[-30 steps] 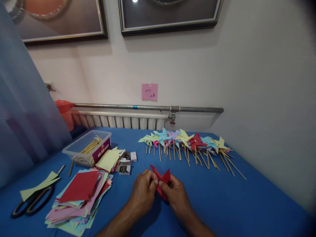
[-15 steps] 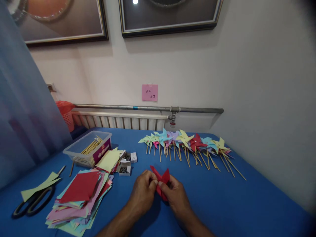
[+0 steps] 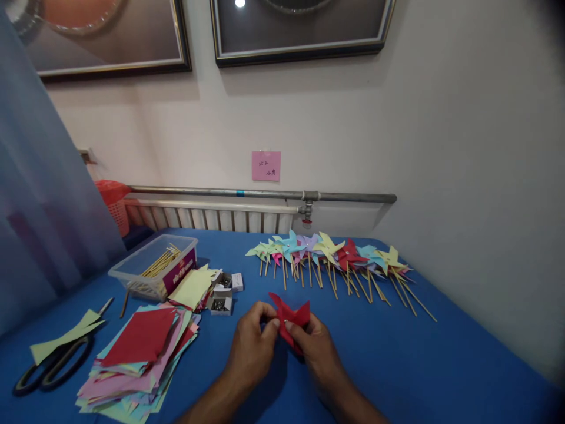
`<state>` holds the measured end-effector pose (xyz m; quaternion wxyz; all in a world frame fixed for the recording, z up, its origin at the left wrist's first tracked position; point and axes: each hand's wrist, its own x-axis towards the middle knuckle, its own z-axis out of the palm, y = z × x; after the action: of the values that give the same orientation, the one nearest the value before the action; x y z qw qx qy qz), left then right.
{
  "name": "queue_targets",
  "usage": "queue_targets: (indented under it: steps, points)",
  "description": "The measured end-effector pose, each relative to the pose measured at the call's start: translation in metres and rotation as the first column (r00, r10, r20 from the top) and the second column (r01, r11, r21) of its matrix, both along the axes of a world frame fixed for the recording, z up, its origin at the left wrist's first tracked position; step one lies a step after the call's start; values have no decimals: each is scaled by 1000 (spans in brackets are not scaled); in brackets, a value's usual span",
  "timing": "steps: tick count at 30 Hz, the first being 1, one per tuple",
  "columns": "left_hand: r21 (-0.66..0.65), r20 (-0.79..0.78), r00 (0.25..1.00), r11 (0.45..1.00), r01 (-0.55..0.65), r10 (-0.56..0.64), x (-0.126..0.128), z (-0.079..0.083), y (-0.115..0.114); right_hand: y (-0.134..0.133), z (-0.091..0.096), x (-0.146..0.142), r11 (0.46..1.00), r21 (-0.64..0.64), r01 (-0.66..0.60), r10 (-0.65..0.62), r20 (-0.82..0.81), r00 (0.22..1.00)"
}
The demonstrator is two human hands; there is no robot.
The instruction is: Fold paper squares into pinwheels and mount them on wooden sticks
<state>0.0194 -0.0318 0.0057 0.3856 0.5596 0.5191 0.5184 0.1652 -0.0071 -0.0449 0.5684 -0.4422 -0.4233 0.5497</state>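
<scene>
Between my hands is a red paper pinwheel [image 3: 296, 316], its blades folded in toward the middle, where a small shiny pin shows. My left hand [image 3: 255, 337] pinches its left side with thumb and forefinger. On the other side my right hand [image 3: 314, 344] grips the paper, the thumb pressed close to the pin. The underside of the pinwheel is hidden by the fingers. Two small boxes of metal pins [image 3: 220, 304] lie just beyond my left hand. Farther back, a row of finished pinwheels [image 3: 326, 247] on sticks rests on the blue table [image 3: 397, 365].
To the left lies a stack of coloured paper [image 3: 139, 338], with black-handled scissors [image 3: 66, 362] under a pale green scrap [image 3: 66, 337]. A clear plastic box [image 3: 126, 268] holds thin wooden sticks [image 3: 163, 262]. A radiator pipe [image 3: 265, 193] runs along the wall behind.
The red paper has turned and spread wider, and the pin at its middle now shows beside my right thumb. My left fingertips have shifted slightly left. The view has moved a little.
</scene>
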Motion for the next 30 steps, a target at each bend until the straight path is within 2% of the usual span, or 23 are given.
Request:
queue_targets:
  steps: [3,7,9,13,21,30]
  points:
    - [-86,195,979,996,-40,56,-3,3,5,2,-7,3,1000,11,4,-4,5,1000]
    - [-250,380,923,954,163,-58,-5,-7,15,-4,-2,4,997,18,-76,76,29,997]
    - [-262,436,898,946,191,-60,-3,-17,18,-7,4,3,993,22,-117,116,37,993]
    - [-258,469,883,950,174,-34,-1,-26,22,-9,9,2,989,28,-148,147,18,989]
    - [-279,463,880,926,254,-102,-8,-10,15,-7,5,3,986,16,-167,166,29,986]
    - [-272,468,877,928,256,-105,-6,-11,15,-10,11,3,986,-13,-165,165,28,986]
